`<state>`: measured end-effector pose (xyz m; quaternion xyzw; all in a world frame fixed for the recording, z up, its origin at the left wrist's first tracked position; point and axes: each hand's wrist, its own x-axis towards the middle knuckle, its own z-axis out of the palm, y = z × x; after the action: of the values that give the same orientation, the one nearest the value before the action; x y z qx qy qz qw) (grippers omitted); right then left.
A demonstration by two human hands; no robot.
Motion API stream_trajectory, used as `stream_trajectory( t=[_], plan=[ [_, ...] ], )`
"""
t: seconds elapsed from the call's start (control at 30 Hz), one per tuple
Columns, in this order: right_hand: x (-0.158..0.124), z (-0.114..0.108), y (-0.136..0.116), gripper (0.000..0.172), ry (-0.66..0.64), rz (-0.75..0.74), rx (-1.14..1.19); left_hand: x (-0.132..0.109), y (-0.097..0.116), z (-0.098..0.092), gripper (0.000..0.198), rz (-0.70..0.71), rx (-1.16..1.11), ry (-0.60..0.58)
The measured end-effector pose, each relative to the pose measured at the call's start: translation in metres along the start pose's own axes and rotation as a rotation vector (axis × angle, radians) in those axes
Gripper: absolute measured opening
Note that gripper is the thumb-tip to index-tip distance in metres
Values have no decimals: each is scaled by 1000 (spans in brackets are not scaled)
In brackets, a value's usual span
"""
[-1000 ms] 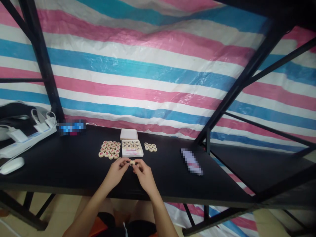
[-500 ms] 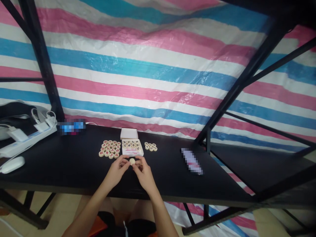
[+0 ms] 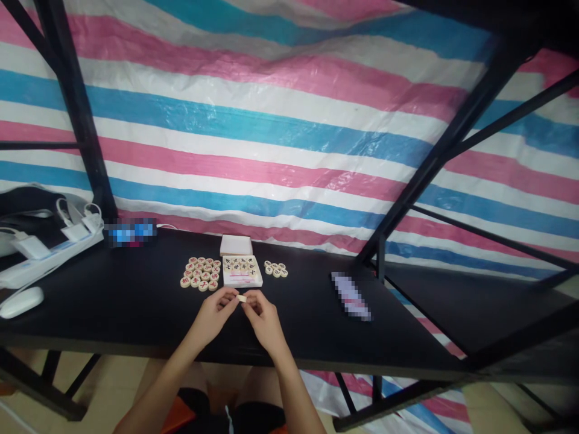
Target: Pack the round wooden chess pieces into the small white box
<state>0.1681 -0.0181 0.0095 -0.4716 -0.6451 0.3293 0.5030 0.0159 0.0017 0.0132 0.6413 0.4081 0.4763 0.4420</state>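
A small round game piece is pinched between the fingertips of my left hand and my right hand, its edge facing me. Just beyond my fingers lies a white open box holding rows of pieces with dark characters. Its lid rests behind it. Left of the box, several pieces with red characters form a block of rows. A smaller group of pieces with dark characters lies right of the box.
On the black table a phone-like object lies to the right. At the left are a white power strip with plugs, a white mouse-like object and a blurred-out device. Black metal posts flank a striped sheet.
Between my fingertips the piece has turned from showing its round face to showing its edge. My hands have barely moved.
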Motion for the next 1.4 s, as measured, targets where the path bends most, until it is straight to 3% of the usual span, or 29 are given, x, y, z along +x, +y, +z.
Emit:
stream_trajectory(
  t=[0.67,0.83,1.1,1.4],
  plan=[
    [3,3,3,17,66,-5,-90,0,-5,1,25,1,70,18],
    [16,2,5,19,116,-80,-354,4,-19,1,38,25,176,114],
    [62,-6,1,18,-2,-135,-967,4,-15,3,40,31,370,56],
    [54,1,9,25,60,-176,-997,5,-17,7,39,-3,382,78]
  ],
)
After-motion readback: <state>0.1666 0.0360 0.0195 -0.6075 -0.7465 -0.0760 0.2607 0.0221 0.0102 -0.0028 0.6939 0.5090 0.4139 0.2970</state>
